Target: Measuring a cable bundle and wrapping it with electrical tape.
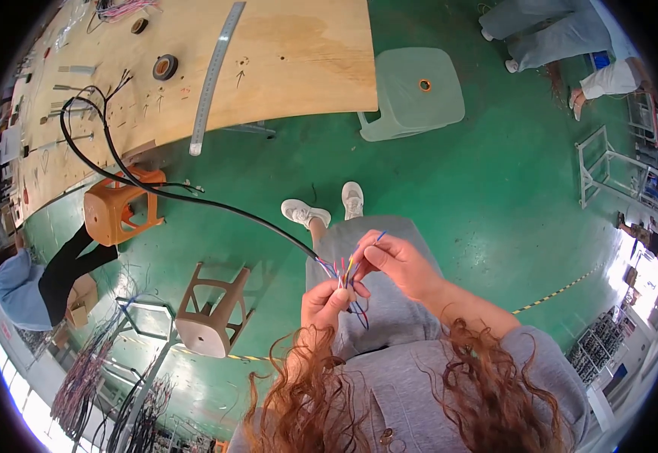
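Note:
A long black cable runs from the wooden table to my lap, its jacket stripped back at the end. Out of it fan several thin coloured wires, among them blue, red, yellow and white ones. My left hand is closed around these wires near where they spread. Just right of it and a little farther off, my right hand pinches a blue wire between thumb and forefinger, its tip poking up past them. Some loose wire ends hang below my left fingers.
On the wooden table lie a steel ruler, a roll of black tape and other cable ends. Around me stand a pale green stool, an orange stool and a beige stool. People are at the left and upper right.

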Available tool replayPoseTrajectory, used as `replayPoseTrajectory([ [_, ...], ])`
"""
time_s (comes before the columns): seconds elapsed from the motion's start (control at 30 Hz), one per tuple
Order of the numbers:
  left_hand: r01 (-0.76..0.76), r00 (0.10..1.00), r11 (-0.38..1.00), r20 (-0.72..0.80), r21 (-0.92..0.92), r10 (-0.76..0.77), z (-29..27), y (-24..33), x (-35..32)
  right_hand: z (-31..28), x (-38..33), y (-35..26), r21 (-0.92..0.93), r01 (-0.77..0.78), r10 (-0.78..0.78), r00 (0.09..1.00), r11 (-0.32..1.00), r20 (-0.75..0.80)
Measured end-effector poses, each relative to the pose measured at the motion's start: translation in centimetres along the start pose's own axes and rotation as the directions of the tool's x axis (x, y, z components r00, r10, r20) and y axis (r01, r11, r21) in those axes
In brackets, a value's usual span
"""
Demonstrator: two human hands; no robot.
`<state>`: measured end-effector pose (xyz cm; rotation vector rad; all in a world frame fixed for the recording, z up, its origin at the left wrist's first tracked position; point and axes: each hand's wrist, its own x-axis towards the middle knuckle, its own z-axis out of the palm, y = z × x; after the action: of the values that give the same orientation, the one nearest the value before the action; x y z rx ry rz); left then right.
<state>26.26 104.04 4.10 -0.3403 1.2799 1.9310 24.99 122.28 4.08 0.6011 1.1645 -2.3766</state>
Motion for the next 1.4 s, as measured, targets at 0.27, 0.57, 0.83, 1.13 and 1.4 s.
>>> replayPoseTrajectory([
  [0.27,-0.126,0.959,0.952,-0.280,-0.277,0.045,0.1,-1.4,0.6,1.6,0.8,-0.8,-0.436,0.199,-0.173,0.980,0.878,0.099],
  [0.57,-0.141,0.860,0.957,-0.510,-0.254,-0.008,1.1,-2.0,-2.8,4.6,3.1,1.7,-0.603,0.254,-0.059,0.944,0.756,0.325],
  [0.83,-0.234,0.856,0.907,-0.517,-0.349,0.022,-0.5,-4.2,-7.3,8.1,2.9,4.5,-0.570,0.223,0.015,0.924,0.791,0.382],
  [1.13,-0.332,0.865,0.935,-0.353,0.127,0.355,-0.9,-10.0,-11.8,6.7,-7.4,1.6,-0.101,-0.373,0.378,0.815,0.922,0.439],
  [1.4,-0.631,0.743,0.415,0.356,0.655,0.567,3.5,-16.3,-10.7,-3.6,-26.5,7.6,0.163,-0.299,0.340,0.860,0.940,-0.381],
])
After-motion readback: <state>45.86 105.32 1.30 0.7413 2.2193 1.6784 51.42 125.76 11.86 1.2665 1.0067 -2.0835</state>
